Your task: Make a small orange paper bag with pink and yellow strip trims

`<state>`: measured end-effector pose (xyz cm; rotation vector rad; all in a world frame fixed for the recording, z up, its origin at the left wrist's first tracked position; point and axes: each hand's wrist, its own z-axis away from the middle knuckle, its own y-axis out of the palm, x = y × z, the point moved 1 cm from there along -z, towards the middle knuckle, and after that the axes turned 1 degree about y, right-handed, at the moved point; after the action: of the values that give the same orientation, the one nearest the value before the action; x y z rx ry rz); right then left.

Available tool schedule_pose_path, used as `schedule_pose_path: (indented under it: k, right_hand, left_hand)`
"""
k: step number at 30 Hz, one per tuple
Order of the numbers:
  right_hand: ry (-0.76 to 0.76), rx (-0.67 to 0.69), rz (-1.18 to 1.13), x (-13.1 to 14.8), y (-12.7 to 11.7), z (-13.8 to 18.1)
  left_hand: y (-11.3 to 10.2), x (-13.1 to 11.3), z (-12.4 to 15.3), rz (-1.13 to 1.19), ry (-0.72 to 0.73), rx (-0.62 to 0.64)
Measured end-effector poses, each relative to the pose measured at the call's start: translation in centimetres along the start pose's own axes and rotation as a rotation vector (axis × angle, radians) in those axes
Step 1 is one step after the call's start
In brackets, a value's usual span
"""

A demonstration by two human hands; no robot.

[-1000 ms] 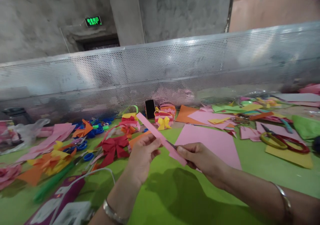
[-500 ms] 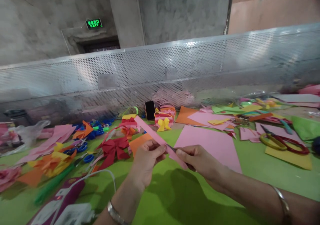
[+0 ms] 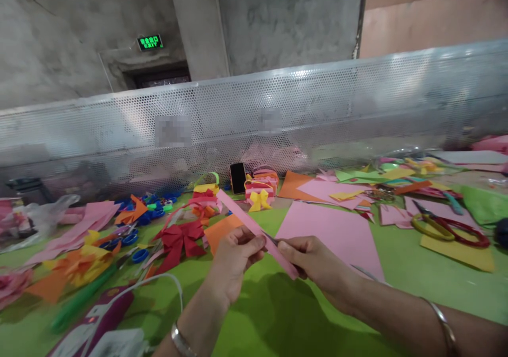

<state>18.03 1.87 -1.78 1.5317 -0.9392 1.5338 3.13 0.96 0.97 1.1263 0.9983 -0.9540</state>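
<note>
Between the thumb and fingers of my left hand (image 3: 240,259) a long pink paper strip (image 3: 242,211) is pinched near its middle, slanting from upper left to lower right. My right hand (image 3: 311,259) is closed around a thin dark pointed tool (image 3: 271,239); its tip lies against the strip just beside my left thumb, and its kind is hidden by my fingers. The strip's lower end hangs below my right fingers. Behind my right hand lies a large pink paper sheet (image 3: 329,230), with a thin grey sliver (image 3: 363,271) showing over it by my forearm.
Left are a red paper bow (image 3: 182,240), blue-handled scissors (image 3: 129,238), a green-handled tool (image 3: 83,301) and a power strip (image 3: 95,320) with a white cable. A phone (image 3: 238,178) stands at the back. Large scissors (image 3: 452,227) lie right. A perforated metal panel (image 3: 238,113) closes the back.
Both hands and the strip have shifted very slightly. A thin grey sliver now shows above my right forearm. The left hand's pinch on the strip is unchanged.
</note>
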Motion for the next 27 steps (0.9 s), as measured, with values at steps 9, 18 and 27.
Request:
schedule_pose_path:
  k: [9, 18, 27]
  right_hand:
    - [0.020, 0.005, -0.038, -0.36, 0.07, -0.06]
    - [0.033, 0.026, -0.060, -0.34, 0.01, -0.21]
    - [0.074, 0.004, -0.130, -0.29, 0.43, 0.06]
  left_hand:
    - [0.07, 0.03, -0.14, 0.022, -0.027, 0.014]
    - [0.01, 0.14, 0.01, -0.077, 0.005, 0.031]
    - [0.15, 0.42, 0.08, -0.008, -0.035, 0.010]
